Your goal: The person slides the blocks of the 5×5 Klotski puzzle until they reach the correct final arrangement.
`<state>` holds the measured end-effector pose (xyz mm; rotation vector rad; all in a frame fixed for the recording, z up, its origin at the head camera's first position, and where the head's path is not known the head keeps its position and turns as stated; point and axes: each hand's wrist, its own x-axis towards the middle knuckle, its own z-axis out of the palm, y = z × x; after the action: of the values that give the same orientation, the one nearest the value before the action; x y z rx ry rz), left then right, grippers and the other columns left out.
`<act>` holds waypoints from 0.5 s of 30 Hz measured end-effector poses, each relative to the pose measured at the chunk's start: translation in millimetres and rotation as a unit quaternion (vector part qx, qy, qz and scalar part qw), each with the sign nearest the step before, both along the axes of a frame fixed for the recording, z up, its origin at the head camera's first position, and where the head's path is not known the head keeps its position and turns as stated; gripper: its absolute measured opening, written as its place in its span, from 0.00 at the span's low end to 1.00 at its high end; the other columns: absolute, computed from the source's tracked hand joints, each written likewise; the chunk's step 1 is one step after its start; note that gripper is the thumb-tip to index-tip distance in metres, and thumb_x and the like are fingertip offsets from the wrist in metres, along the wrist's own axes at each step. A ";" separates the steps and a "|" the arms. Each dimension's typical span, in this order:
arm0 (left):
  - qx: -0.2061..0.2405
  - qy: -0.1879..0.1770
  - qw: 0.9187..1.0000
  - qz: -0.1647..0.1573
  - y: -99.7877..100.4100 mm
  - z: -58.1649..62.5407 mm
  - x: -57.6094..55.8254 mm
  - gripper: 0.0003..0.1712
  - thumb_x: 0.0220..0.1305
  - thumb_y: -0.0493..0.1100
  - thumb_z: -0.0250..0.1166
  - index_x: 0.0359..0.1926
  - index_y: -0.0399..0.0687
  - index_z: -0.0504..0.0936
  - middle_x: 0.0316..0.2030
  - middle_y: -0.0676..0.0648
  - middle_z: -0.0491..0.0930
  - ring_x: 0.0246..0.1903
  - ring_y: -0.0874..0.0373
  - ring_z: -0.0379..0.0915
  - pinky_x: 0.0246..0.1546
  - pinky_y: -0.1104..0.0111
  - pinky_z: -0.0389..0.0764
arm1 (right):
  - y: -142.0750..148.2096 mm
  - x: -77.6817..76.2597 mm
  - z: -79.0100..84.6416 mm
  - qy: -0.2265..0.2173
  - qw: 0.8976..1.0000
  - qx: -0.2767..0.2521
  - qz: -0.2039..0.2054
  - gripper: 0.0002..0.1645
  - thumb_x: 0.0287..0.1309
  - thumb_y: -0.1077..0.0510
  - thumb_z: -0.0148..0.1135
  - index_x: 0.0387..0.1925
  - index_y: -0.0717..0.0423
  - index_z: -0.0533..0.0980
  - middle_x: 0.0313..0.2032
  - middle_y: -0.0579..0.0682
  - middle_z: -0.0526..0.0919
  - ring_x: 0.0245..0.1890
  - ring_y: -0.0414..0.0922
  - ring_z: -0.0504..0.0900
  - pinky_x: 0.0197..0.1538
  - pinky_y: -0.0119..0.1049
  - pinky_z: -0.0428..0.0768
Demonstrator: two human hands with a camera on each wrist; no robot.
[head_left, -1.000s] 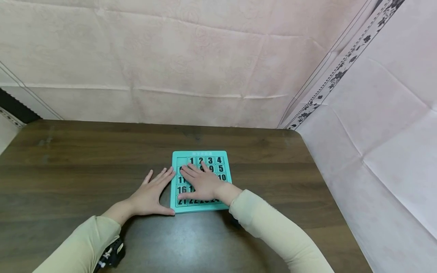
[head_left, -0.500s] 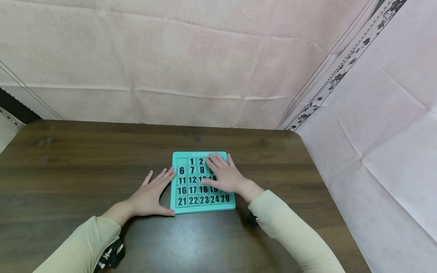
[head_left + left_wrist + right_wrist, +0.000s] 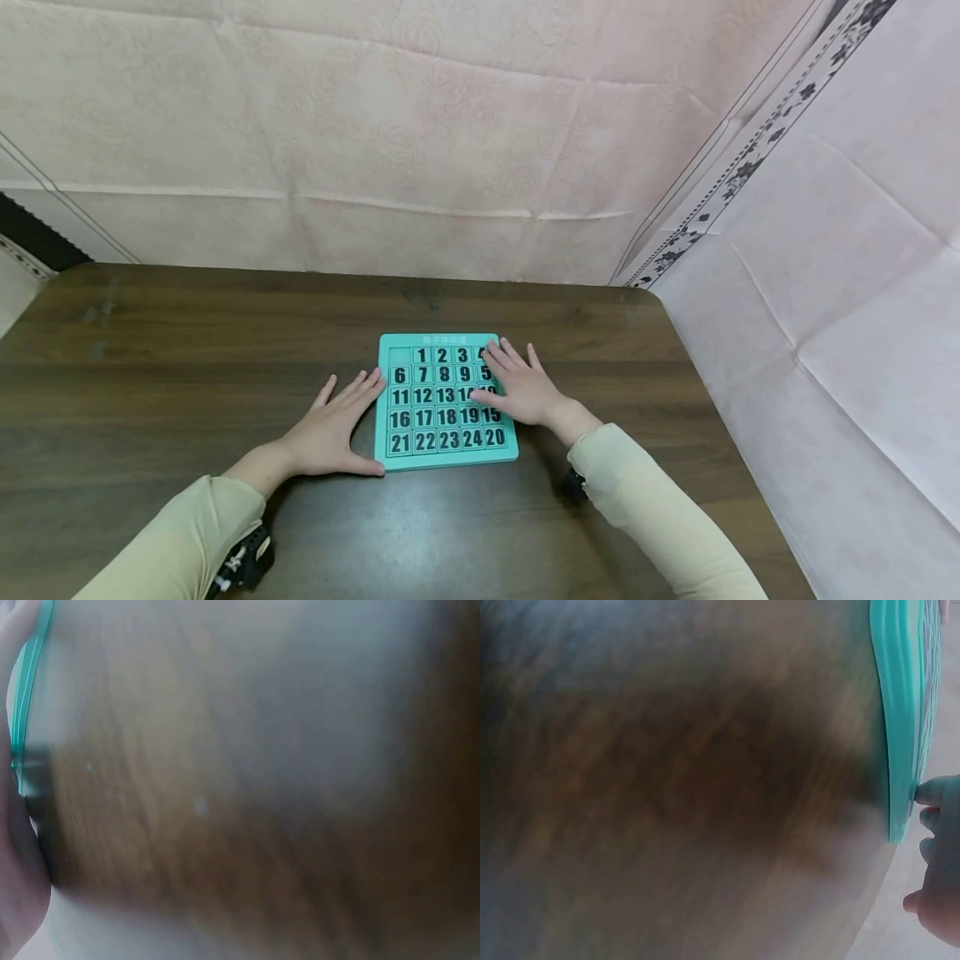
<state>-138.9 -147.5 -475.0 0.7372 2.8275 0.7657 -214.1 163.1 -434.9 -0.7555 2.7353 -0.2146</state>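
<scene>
A teal number slide puzzle (image 3: 435, 407) lies flat on the table in the head view, its black-numbered tiles set in rows and a vacant slot at its top left. My left hand (image 3: 330, 429) is spread along the puzzle's left side, fingertips at the upper edge and thumb at the lower corner. Over the right column, my right hand (image 3: 528, 396) has its fingers extended and partly hides the tiles 4, 5 and 10. The right wrist view shows a fingertip (image 3: 930, 791) right at the puzzle's teal rim (image 3: 900, 720). Neither hand grips anything.
The dark wooden table (image 3: 225, 333) ends at a pale patterned cloth (image 3: 420, 150) hanging behind it. Another white cloth (image 3: 840, 350) drops along the right side. Black wrist gear (image 3: 251, 558) sits under the left sleeve.
My right hand has moved right across the puzzle, from its middle to the right column, uncovering most of the tiles. The left hand has stayed in place.
</scene>
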 end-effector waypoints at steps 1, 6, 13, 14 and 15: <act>-0.001 -0.001 1.000 0.001 0.1 0.0 0.0 0.70 0.36 0.78 0.64 0.73 0.45 0.49 0.73 0.43 0.45 0.72 0.43 0.41 0.67 0.42 0.35 | -0.1 0.1 -0.3 -0.001 1.000 -0.002 0.001 0.48 0.62 0.29 0.39 0.73 0.51 0.44 0.74 0.47 0.41 0.75 0.45 0.35 0.72 0.55 0.31; -0.005 -0.001 1.000 0.000 0.4 0.4 -0.2 0.69 0.37 0.79 0.63 0.73 0.45 0.49 0.73 0.43 0.45 0.72 0.43 0.41 0.67 0.41 0.34 | -4.3 0.9 0.0 -0.003 1.000 -0.005 0.009 0.49 0.62 0.29 0.40 0.73 0.52 0.45 0.74 0.47 0.41 0.75 0.45 0.35 0.72 0.54 0.31; 0.003 0.008 1.000 0.002 0.4 0.7 1.4 0.69 0.37 0.78 0.64 0.72 0.44 0.50 0.73 0.42 0.47 0.72 0.42 0.43 0.66 0.41 0.35 | -18.8 1.7 0.9 0.001 1.000 0.007 0.028 0.50 0.61 0.28 0.41 0.73 0.52 0.45 0.74 0.46 0.41 0.74 0.44 0.36 0.72 0.52 0.31; 0.004 0.009 1.000 0.002 0.5 0.5 1.5 0.69 0.37 0.77 0.65 0.72 0.44 0.51 0.73 0.43 0.47 0.72 0.42 0.43 0.66 0.41 0.36 | -21.4 1.8 0.7 0.002 0.999 0.011 0.032 0.50 0.61 0.28 0.40 0.73 0.51 0.44 0.74 0.46 0.41 0.74 0.44 0.36 0.72 0.51 0.31; 0.005 0.011 1.000 0.001 0.7 0.4 1.7 0.69 0.37 0.77 0.65 0.72 0.44 0.51 0.73 0.42 0.47 0.72 0.42 0.43 0.66 0.41 0.36 | -23.8 1.9 0.2 0.002 0.999 0.013 0.035 0.50 0.60 0.27 0.40 0.73 0.52 0.44 0.74 0.46 0.41 0.74 0.44 0.35 0.72 0.51 0.31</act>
<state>-137.3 -146.7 -474.6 0.7492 2.8456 0.7786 -212.2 139.3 -434.7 -0.8438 2.7036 -0.1632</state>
